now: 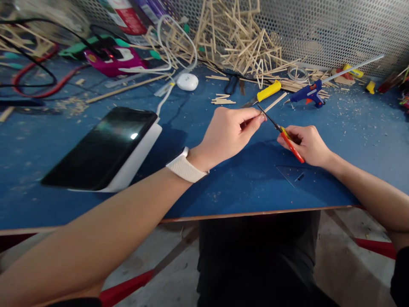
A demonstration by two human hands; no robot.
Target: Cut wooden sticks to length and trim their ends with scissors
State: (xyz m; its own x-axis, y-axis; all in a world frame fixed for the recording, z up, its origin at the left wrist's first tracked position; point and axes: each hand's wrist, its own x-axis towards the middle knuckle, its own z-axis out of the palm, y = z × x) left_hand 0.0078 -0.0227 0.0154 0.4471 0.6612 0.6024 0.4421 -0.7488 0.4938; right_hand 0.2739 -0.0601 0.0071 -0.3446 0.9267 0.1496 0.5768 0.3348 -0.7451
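My left hand (228, 132) is closed in a pinch on a thin wooden stick (275, 102) that slants up to the right over the blue table (223, 187). My right hand (306, 145) is wrapped round red-and-yellow-handled cutters (289, 143), whose dark jaws meet the stick right at my left fingertips. A white band sits on my left wrist. Both hands hover near the middle of the table, close together.
A yellow-handled knife (263, 93) and a blue glue gun (308, 94) lie behind the hands. A pile of wooden sticks (243, 38) leans on the mesh wall. A dark phone on a white power bank (105, 149) lies left. A clear triangle ruler (297, 177) lies near the front edge.
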